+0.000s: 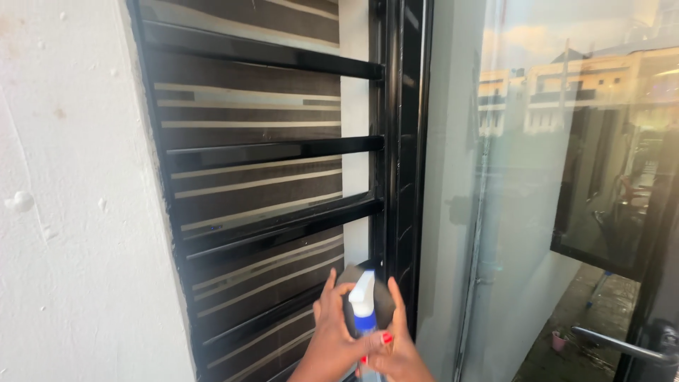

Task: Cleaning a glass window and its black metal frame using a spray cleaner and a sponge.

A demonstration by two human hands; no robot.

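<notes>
Low against the black window frame (403, 177), near its bottom edge, both hands meet around a spray bottle (363, 304) with a white head and blue neck, which stands upright between them. Left hand (332, 339) curls around the bottle from the left side, while the right hand (399, 350) presses a dark cloth (378, 293) flat against the frame behind it. Black horizontal bars (276, 152) cross the window, between the white wall (78, 212) and a glass pane (552, 177).

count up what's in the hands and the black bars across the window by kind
Spray bottle, white and blue, held by left hand and right hand: 1
Dark cloth behind it: 1
Black horizontal bars clearly visible: 4
Total: 6
</notes>
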